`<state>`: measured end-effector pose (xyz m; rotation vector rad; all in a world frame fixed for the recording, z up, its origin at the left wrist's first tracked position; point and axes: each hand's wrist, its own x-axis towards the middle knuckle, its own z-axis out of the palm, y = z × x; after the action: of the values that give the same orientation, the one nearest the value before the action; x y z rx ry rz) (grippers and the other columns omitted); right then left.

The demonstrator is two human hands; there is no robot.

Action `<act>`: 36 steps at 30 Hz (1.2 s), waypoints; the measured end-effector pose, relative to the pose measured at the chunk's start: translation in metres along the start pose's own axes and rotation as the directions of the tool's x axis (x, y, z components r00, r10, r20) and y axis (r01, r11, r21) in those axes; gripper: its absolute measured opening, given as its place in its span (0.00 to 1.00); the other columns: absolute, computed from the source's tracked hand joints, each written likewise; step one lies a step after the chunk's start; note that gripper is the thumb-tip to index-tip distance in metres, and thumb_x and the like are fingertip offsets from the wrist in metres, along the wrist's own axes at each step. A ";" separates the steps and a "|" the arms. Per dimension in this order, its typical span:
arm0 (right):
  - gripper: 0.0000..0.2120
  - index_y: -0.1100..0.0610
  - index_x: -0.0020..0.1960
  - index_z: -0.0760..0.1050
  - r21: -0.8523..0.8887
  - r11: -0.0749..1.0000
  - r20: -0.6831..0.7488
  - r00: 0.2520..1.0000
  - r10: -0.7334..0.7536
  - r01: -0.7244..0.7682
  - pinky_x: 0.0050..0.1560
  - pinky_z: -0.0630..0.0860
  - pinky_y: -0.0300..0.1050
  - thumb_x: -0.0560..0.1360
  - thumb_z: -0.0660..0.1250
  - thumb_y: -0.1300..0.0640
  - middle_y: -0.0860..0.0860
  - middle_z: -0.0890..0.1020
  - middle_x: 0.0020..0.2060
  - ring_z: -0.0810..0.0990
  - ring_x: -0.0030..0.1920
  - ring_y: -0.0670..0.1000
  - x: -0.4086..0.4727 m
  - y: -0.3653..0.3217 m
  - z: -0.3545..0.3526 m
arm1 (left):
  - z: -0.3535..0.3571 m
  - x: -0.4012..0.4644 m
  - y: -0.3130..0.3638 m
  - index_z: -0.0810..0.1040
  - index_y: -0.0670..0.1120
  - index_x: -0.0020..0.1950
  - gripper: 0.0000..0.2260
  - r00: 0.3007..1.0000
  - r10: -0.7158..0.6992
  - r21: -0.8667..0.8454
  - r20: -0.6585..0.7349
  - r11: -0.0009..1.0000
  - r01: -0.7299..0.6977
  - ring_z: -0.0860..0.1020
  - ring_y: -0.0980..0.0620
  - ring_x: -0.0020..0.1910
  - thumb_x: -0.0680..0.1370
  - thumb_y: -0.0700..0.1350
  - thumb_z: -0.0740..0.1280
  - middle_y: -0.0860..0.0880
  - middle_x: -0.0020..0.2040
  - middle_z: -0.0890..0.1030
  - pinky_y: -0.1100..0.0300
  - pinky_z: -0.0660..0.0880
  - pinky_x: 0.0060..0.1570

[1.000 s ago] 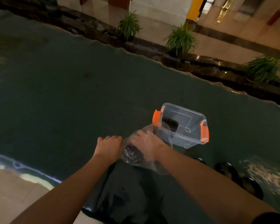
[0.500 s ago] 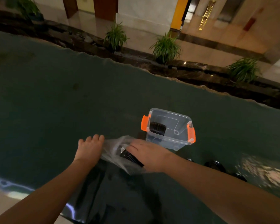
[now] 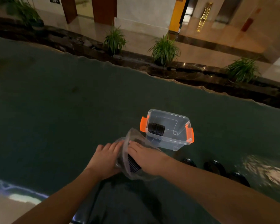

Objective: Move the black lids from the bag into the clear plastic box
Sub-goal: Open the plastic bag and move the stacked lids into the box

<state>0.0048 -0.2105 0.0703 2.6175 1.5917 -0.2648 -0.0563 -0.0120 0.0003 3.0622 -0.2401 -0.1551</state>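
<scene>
Desk (image 3: 58,113) cloth, dark teal, is filling most of the view, its far edge rippling. Beyond it, a dark stone ledge (image 3: 192,75) is carrying potted plants (image 3: 165,49), and a glossy tiled floor (image 3: 233,38) is reflecting warm light under brown doors and a yellow pillar. Box (image 3: 176,141), clear with orange latches (image 3: 189,133), is sitting open on the desk, holding a stack of black lids (image 3: 156,128) lying on its side at the left end. Bag (image 3: 132,136), clear plastic, is lying just in front of the box, touching its near corner. Left hand (image 3: 106,159) is pressing flat against the bag's left side, fingers extended, pinning rather than gripping. Right hand (image 3: 148,157) is reaching into the bag mouth, fingers curling over a second lid stack (image 3: 132,164); the grip looks closed on it. More loose lids (image 3: 214,167) are lying on the desk, right of the right forearm, blurred. Dark cloth is draping at the near edge.
</scene>
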 end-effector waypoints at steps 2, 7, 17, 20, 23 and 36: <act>0.36 0.55 0.75 0.63 -0.012 1.000 -0.009 1.000 -0.017 0.017 0.73 0.63 0.52 0.72 0.76 0.55 0.53 0.66 0.74 0.63 0.74 0.52 -0.002 0.000 0.003 | 0.005 0.003 0.004 0.54 0.50 0.80 0.38 0.999 -0.036 0.063 0.029 0.997 0.034 0.70 0.47 0.69 0.76 0.65 0.63 0.49 0.76 0.68 0.47 0.69 0.64; 0.41 0.59 0.77 0.61 -0.055 0.996 -0.028 0.997 -0.068 0.067 0.76 0.50 0.50 0.70 0.78 0.59 0.58 0.65 0.76 0.60 0.77 0.56 -0.016 0.004 0.003 | 0.006 0.008 0.004 0.49 0.50 0.81 0.33 0.985 -0.114 0.177 0.130 0.980 0.090 0.73 0.45 0.66 0.81 0.47 0.64 0.47 0.70 0.70 0.47 0.71 0.62; 0.39 0.56 0.76 0.61 0.082 0.991 -0.015 0.994 -0.108 0.109 0.67 0.72 0.51 0.70 0.76 0.65 0.56 0.68 0.74 0.59 0.78 0.56 -0.048 0.023 -0.013 | -0.010 0.002 -0.035 0.57 0.53 0.78 0.31 0.924 -0.349 0.347 0.156 0.895 0.280 0.73 0.47 0.60 0.78 0.48 0.67 0.49 0.65 0.73 0.48 0.70 0.51; 0.39 0.53 0.72 0.64 0.038 0.999 -0.054 0.998 -0.036 0.038 0.65 0.76 0.50 0.66 0.78 0.62 0.51 0.70 0.69 0.68 0.71 0.52 -0.060 0.050 -0.027 | -0.015 0.000 -0.032 0.55 0.52 0.79 0.38 0.932 -0.336 0.359 0.133 0.893 0.271 0.70 0.46 0.60 0.73 0.60 0.67 0.49 0.66 0.70 0.45 0.68 0.51; 0.40 0.52 0.72 0.64 0.011 0.999 -0.082 0.996 0.042 -0.041 0.65 0.75 0.49 0.65 0.79 0.62 0.51 0.68 0.68 0.71 0.67 0.52 -0.072 0.083 -0.045 | -0.029 -0.001 -0.014 0.59 0.53 0.78 0.47 0.964 -0.258 0.276 0.070 0.933 0.230 0.69 0.45 0.63 0.66 0.77 0.55 0.49 0.69 0.70 0.43 0.66 0.53; 0.35 0.50 0.70 0.64 -0.088 0.978 0.063 0.979 0.193 -0.187 0.59 0.77 0.52 0.70 0.76 0.63 0.48 0.71 0.63 0.71 0.61 0.51 -0.062 0.212 -0.034 | -0.069 0.077 0.058 0.61 0.50 0.78 0.48 0.983 0.003 0.010 -0.185 1.000 -0.001 0.67 0.41 0.72 0.68 0.82 0.48 0.45 0.74 0.70 0.39 0.70 0.64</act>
<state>0.1687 -0.3576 0.1076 2.6412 1.2911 -0.2716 0.0175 -0.0778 0.0661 3.0592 -0.2336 0.1317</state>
